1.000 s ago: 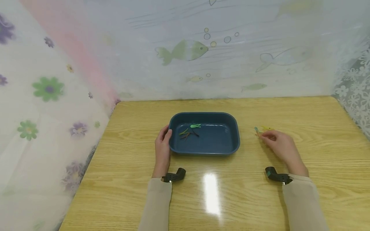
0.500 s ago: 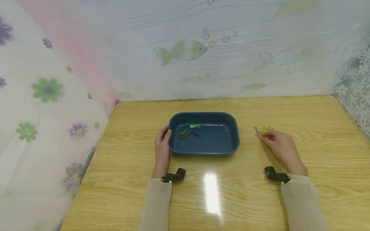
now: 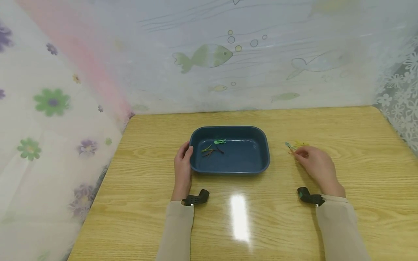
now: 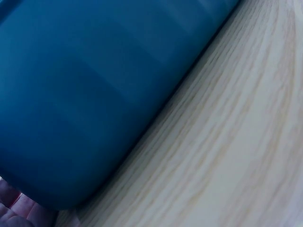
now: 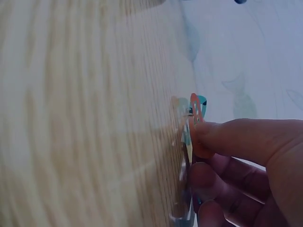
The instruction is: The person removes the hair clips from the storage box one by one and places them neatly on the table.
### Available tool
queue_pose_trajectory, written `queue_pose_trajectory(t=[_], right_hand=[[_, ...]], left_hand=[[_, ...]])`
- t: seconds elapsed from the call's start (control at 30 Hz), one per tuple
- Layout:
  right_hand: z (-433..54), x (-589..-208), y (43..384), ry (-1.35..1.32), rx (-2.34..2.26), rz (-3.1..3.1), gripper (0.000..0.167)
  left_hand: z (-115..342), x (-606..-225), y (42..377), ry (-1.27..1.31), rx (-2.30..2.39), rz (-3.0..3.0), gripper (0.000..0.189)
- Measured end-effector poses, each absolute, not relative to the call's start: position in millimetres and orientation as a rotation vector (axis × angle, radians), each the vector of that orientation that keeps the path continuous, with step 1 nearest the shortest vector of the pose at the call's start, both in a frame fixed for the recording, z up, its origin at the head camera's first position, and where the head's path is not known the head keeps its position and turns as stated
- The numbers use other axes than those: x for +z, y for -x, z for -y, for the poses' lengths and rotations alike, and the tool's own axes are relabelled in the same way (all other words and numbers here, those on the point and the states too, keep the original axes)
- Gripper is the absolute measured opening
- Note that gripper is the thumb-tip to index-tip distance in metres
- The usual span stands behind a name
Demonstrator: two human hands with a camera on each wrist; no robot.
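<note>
One blue rectangular tub [image 3: 241,159] on surface [image 3: 274,221], gripped at left end by left hand [image 3: 183,165], presumably for steadiness; one orange clip [image 5: 192,135], right of tub, pinched in right hand [image 3: 318,166], likely because slender.

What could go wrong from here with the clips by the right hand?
The right hand pinches an orange clip close beside a teal clip, so it might knock or drag that one. The small orange clip could also slip. The left hand grips one end of the blue tub, so a tug might shift it.
</note>
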State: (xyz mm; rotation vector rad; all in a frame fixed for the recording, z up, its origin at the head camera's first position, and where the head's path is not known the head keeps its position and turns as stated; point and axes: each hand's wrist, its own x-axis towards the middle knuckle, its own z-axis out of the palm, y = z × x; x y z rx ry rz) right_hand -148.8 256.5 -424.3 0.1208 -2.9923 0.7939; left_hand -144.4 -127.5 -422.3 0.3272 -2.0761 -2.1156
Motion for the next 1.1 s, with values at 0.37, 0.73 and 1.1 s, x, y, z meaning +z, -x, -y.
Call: queue_pose_trajectory(t=[0.37,0.73,1.1], right_hand=[[-258.2,-427.9,149.5,-0.163,0.77,2.974,0.021],[-258.6,-425.7,150.7,-0.134,0.84,2.985,0.027],[-254.6,-423.5,149.9,-0.045,0.988,2.93,0.037]], left_hand=[[127.8,-422.9,144.1,-0.315,-2.113,2.085,0.035],[127.8,-421.9,143.9,-0.318,-2.12,2.077,0.036],[128.1,-421.7,143.9,-0.322,-2.109,2.086,0.036]])
